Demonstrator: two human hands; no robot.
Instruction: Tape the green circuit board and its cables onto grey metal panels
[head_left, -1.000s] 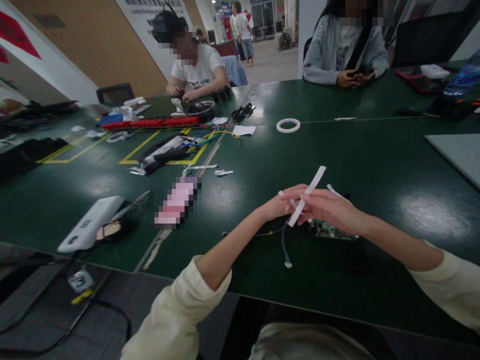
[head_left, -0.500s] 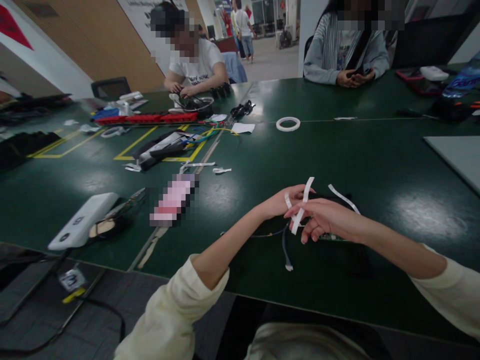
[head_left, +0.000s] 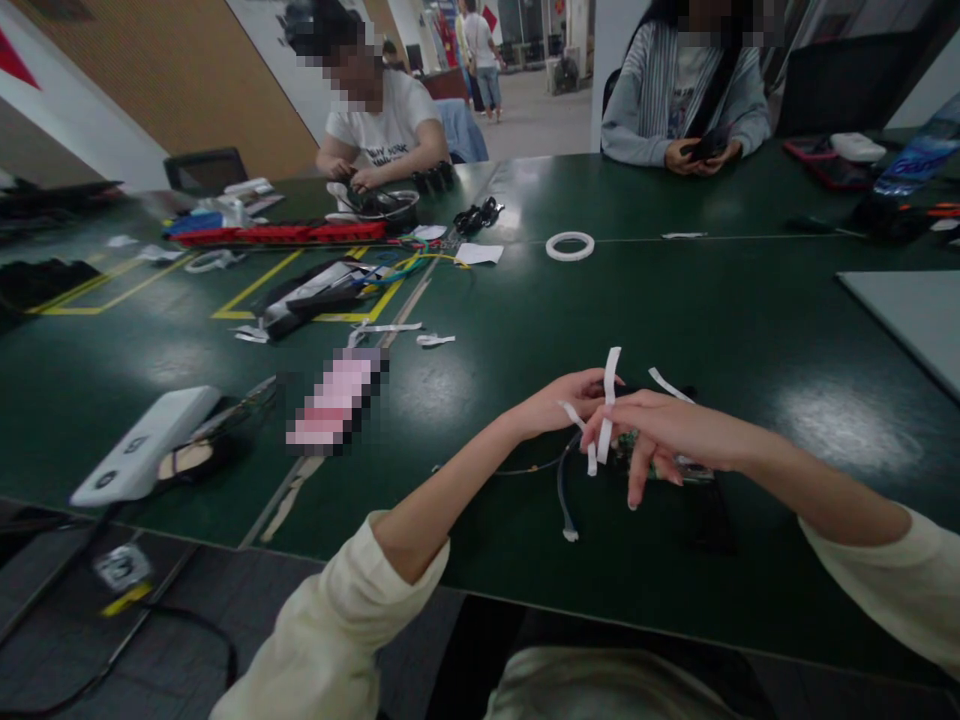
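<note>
My right hand [head_left: 667, 425] pinches a strip of white tape [head_left: 609, 405] between thumb and forefinger, its other fingers spread downward. The strip stands nearly upright. My left hand [head_left: 559, 402] reaches in from the left, against the far side of a black device with a green circuit board [head_left: 626, 445]; its fingertips are mostly hidden behind my right hand. A second white tape strip [head_left: 577, 420] hangs between the hands; which one it sticks to I cannot tell. Another tape strip [head_left: 670, 385] rises behind my right hand. A dark cable [head_left: 562, 490] with a white connector lies below the board.
A phone [head_left: 337, 405] and a white power bank [head_left: 146, 445] lie to the left. A roll of white tape [head_left: 570, 246] lies further back, with tape scraps [head_left: 435, 340] near the phone. Two people sit across the green table [head_left: 480, 540]. A grey panel [head_left: 911, 330] is at right.
My right hand's lower fingers have uncurled and point down, showing more of the circuit board. The pinched strip has swung more upright. The whole view has shifted slightly.
</note>
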